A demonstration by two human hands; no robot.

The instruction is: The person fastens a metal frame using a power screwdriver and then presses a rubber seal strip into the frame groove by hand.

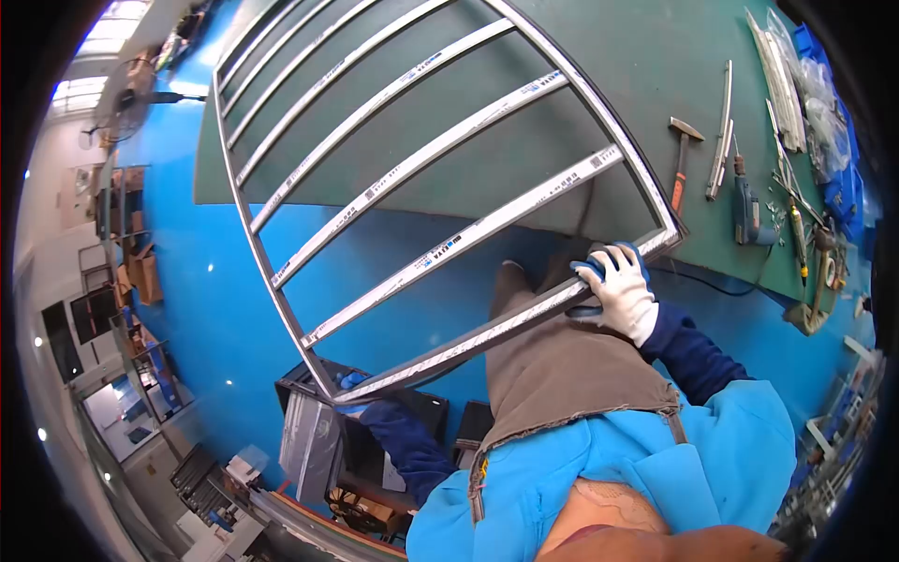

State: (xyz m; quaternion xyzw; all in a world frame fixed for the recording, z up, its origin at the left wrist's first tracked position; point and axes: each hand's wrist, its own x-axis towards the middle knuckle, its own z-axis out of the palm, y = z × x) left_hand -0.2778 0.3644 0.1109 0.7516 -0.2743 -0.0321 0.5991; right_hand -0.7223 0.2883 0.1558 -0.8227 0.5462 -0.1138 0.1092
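A large metal frame [459,351] with several parallel crossbars lies partly on the green table and sticks out past its edge towards me. Protective film with printed lettering covers its bars. My right hand [620,288], in a white and blue glove, is closed round the near rail close to the right corner. At the near left corner, my left hand [352,382] shows only in part. Blue glove fingers curl over the rail there, and the rest is hidden behind the frame and sleeve.
On the green table [637,56] lie a hammer [685,155], a power drill [749,206], pale strips [724,140] and a yellow screwdriver [799,242]. Plastic bags and blue bins [838,159] line the right side. A dark box [314,421] stands below the left corner, and a fan [126,98] stands far left.
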